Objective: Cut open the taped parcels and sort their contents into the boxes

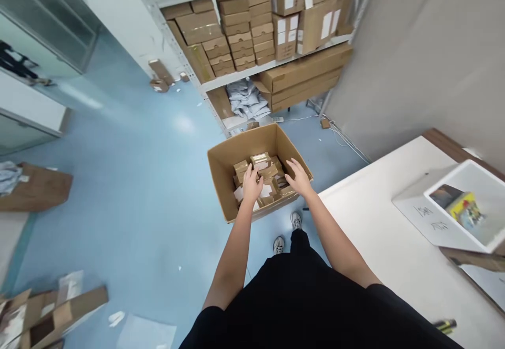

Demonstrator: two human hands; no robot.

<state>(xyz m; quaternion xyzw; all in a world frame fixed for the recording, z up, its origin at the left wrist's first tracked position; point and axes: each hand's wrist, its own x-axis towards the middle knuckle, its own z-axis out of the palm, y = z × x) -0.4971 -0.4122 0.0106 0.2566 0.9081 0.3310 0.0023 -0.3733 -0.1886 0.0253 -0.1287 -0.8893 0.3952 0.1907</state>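
Note:
An open cardboard carton (221, 172) stands on the blue floor in front of my feet. Inside lie several small brown boxes (263, 166), some with white labels. Both my arms reach down into it. My left hand (251, 185) rests on the small boxes at the left, fingers curled onto one of them. My right hand (299, 177) hovers over the boxes at the right with its fingers spread, holding nothing.
A white shelf unit (272, 65) packed with brown boxes stands behind the carton. A white table (379, 233) is at my right, with a white bin (473, 207) on it. Flattened cardboard (43, 315) and loose boxes lie on the floor at left.

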